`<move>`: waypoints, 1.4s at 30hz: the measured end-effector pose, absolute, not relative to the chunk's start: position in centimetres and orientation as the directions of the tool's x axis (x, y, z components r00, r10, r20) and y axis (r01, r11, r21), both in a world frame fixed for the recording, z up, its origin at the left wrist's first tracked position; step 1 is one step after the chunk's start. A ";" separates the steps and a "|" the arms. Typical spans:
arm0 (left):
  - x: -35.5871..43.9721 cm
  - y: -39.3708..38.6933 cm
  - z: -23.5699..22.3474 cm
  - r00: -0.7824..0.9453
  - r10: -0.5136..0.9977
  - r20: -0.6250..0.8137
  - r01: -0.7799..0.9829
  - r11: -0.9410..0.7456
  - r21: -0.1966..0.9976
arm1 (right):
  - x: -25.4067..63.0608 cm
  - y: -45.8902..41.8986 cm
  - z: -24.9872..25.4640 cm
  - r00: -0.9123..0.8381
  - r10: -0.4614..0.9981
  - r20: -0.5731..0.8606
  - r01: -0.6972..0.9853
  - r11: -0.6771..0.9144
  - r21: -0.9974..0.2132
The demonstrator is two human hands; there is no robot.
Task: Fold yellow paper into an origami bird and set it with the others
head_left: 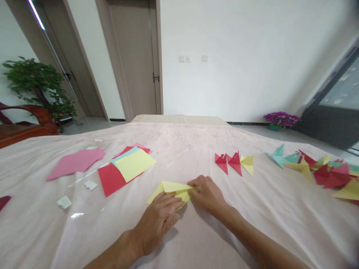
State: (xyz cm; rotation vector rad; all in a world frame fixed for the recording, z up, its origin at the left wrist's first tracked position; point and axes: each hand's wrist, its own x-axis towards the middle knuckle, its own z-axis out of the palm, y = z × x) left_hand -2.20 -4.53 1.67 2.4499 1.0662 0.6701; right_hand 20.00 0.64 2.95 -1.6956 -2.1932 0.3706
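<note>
A partly folded yellow paper (pixel 171 188) lies on the pale pink cloth (pixel 196 149) in front of me. My left hand (pixel 158 220) lies flat on its near edge with the fingers stretched out, pressing it down. My right hand (pixel 206 194) is at the paper's right end, fingers curled and pinching a fold there.
A stack of red, blue and yellow sheets (pixel 126 168) and pink sheets (pixel 77 161) lie at the left, with clear wrapping and small white scraps (pixel 64 202). Three folded pieces (pixel 235 163) sit ahead at the right; several more folded pieces (pixel 316 168) are heaped at the far right.
</note>
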 end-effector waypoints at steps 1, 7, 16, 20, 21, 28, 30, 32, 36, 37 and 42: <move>-2.1 -4.6 1.6 0.635 0.730 0.252 0.544 -0.654 0.526 | 19.8 1.1 2.9 -0.212 0.973 0.096 0.882 0.233 -0.409; -0.6 -5.1 2.1 0.741 0.649 0.175 0.515 -0.716 0.472 | 18.6 3.2 2.5 -0.200 0.979 0.047 0.900 0.203 -0.386; -2.7 -1.2 2.2 0.401 0.860 0.317 0.769 -0.503 0.394 | 19.4 4.1 3.1 -0.434 0.899 0.051 0.837 0.423 -0.348; -3.5 0.6 1.5 0.299 0.931 0.210 0.675 -0.361 0.643 | 20.2 4.6 3.2 -0.506 0.862 0.043 0.774 0.475 -0.418; -3.3 0.7 1.4 0.266 0.946 0.187 0.635 -0.318 0.704 | 20.3 4.7 3.1 -0.497 0.867 0.046 0.769 0.464 -0.439; -0.5 -1.0 0.8 0.028 0.995 0.096 0.394 -0.099 0.914 | 22.0 3.4 1.2 -0.107 0.994 -0.024 0.597 0.045 -0.801; -0.2 -1.5 0.6 0.000 0.995 0.102 0.375 -0.095 0.922 | 22.6 2.5 1.2 -0.017 0.995 -0.096 0.467 -0.077 -0.881; 0.0 -1.8 0.3 -0.009 0.994 0.111 0.380 -0.099 0.920 | 22.9 1.6 1.2 0.022 0.983 -0.181 0.314 -0.179 -0.932; 0.2 -2.1 -0.4 0.042 0.988 0.147 0.449 -0.150 0.881 | 22.9 0.2 1.3 -0.008 0.960 -0.278 0.061 -0.277 -0.959; 0.3 -2.1 -0.4 0.070 0.984 0.166 0.476 -0.180 0.861 | 22.8 0.0 1.4 0.002 0.958 -0.286 0.028 -0.286 -0.958; 0.6 -2.8 0.0 0.240 0.950 0.200 0.673 -0.311 0.671 | 22.2 -0.4 1.8 0.086 0.959 -0.272 -0.125 -0.260 -0.957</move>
